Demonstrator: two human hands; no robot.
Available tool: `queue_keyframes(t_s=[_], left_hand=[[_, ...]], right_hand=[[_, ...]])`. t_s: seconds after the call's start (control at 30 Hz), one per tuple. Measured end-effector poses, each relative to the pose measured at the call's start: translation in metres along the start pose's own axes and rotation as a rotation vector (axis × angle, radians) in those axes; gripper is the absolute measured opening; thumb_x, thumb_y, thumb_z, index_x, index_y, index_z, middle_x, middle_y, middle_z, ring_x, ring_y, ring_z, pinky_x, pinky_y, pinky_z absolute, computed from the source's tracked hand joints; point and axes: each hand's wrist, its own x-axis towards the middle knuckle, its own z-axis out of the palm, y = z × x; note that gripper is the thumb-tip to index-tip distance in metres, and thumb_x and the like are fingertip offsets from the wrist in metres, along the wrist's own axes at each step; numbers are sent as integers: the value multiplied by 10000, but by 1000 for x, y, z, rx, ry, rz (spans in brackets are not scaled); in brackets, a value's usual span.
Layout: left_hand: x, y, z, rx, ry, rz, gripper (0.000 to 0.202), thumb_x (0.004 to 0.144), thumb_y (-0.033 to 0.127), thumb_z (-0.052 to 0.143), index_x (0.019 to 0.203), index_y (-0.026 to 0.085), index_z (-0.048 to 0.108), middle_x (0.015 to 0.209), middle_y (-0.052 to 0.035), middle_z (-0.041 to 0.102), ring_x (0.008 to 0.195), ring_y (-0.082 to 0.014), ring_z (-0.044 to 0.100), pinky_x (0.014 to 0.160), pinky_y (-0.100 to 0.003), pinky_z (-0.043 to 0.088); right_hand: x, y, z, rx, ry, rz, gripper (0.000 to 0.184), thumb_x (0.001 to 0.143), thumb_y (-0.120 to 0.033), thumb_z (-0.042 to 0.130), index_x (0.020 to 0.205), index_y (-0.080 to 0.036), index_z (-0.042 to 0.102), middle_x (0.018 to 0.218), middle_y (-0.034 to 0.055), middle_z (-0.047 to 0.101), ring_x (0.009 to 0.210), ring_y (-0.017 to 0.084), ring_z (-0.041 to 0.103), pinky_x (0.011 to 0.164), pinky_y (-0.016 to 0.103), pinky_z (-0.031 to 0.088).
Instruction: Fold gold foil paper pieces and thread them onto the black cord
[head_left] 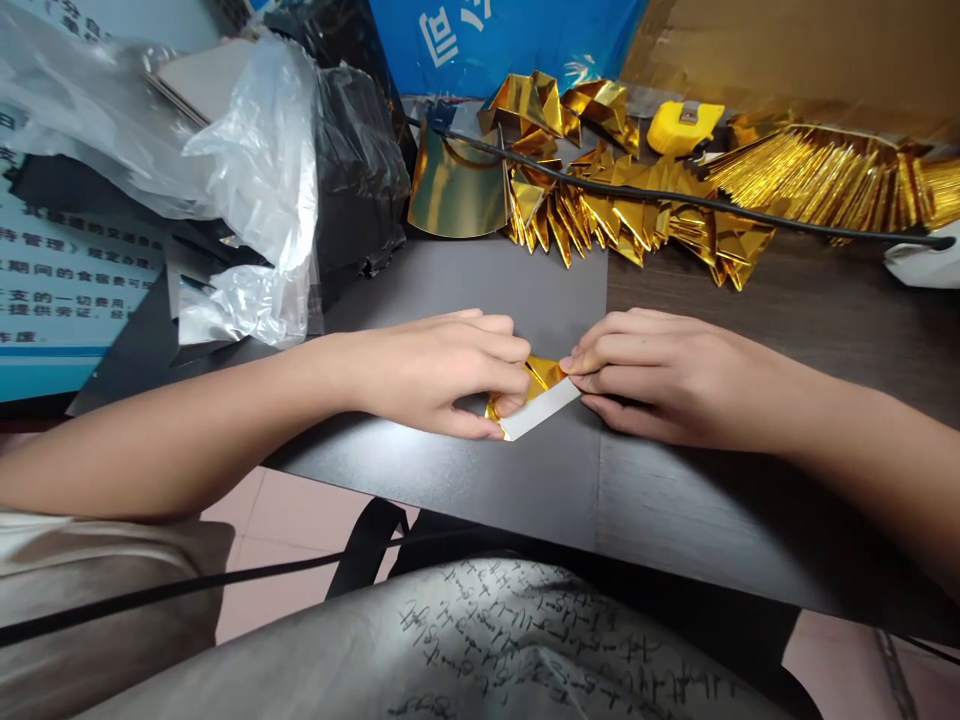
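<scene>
My left hand (439, 372) and my right hand (660, 372) meet over a small piece of gold foil paper (541, 390) with a white underside. Both hands pinch it, fingers curled and pressed together, the left on its left end and the right on its right end. The paper lies on a dark grey sheet (480, 290) that covers part of the dark wooden table (810, 320). Most of the paper's gold side is hidden under my fingers.
Several folded gold foil pieces (637, 205) lie in a row at the back, crossed by a black cable (675, 195). A yellow tool (684, 125) sits behind them. Clear plastic bags (247, 170) and a black bag (360, 170) pile at the left.
</scene>
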Motion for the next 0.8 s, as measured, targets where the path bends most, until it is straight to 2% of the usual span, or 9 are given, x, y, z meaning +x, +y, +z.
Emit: queue_keyframes(t_s=[0.1, 0.23, 0.37, 0.43, 0.5, 0.57, 0.63, 0.7, 0.8], left_hand=[[-2, 2, -7, 30, -11, 17, 115, 981, 297, 631, 976, 204, 699, 1006, -62, 640, 955, -204, 542, 850, -320, 405], [-9, 15, -9, 197, -52, 55, 244, 1047, 293, 514, 972, 200, 728, 1099, -60, 667, 952, -194, 577, 876, -340, 429], [-24, 35, 5, 323, 14, 69, 393, 972, 532, 602, 1020, 168, 741, 1110, -91, 679, 1045, -266, 605, 859, -390, 466], [-32, 43, 18, 341, 78, 100, 444, 971, 551, 590, 1064, 140, 729, 1116, -98, 698, 1119, -294, 616, 897, -406, 479], [-39, 50, 32, 299, 179, 124, 409, 1008, 510, 555, 1023, 139, 726, 1099, -85, 721, 1178, -293, 618, 942, -399, 486], [-43, 58, 47, 284, 276, 154, 235, 1027, 312, 575, 952, 147, 724, 1072, -47, 743, 1184, -273, 634, 987, -403, 491], [-46, 65, 59, 278, 377, 125, 141, 958, 143, 640, 832, 165, 700, 999, -5, 759, 1154, -250, 661, 1005, -396, 508], [-47, 71, 68, 265, 459, 79, 141, 925, 134, 681, 792, 181, 678, 986, 14, 766, 1141, -234, 673, 1010, -400, 524], [-48, 75, 73, 176, 495, -1, 22, 927, 185, 701, 910, 183, 687, 1049, -2, 764, 1121, -212, 668, 952, -377, 540]], right_hand=[[-6, -16, -2, -23, 6, -11, 159, 1003, -214, 570, 958, -126, 695, 990, 96, 694, 999, 227, 637, 842, 381, 546], [-16, -52, -3, -94, -14, 138, 240, 1011, -279, 573, 1041, -76, 698, 1055, 141, 683, 1013, 261, 635, 832, 394, 525], [-25, -87, 1, -120, 24, 199, 429, 1026, -449, 549, 986, -54, 711, 1066, 156, 689, 1055, 299, 626, 870, 427, 501], [-28, -99, 6, -114, 40, 222, 424, 1020, -458, 566, 962, -64, 713, 1056, 128, 700, 1049, 289, 629, 867, 428, 494], [-31, -109, 11, -106, 62, 246, 296, 1008, -344, 609, 949, -73, 712, 1023, 98, 712, 1039, 280, 633, 847, 421, 491], [-32, -116, 16, -95, 122, 254, 126, 963, -186, 656, 950, -72, 711, 983, 79, 723, 1025, 273, 638, 818, 408, 492], [-34, -123, 20, -57, 185, 259, 46, 918, -95, 683, 956, -80, 706, 956, 62, 733, 1012, 261, 645, 788, 393, 495], [-35, -128, 23, -12, 222, 285, 64, 902, -70, 696, 957, -101, 701, 942, 45, 741, 998, 245, 653, 748, 377, 491], [-37, -133, 27, 19, 259, 349, 93, 884, -60, 717, 937, -131, 688, 938, 22, 747, 976, 231, 654, 704, 372, 478]])
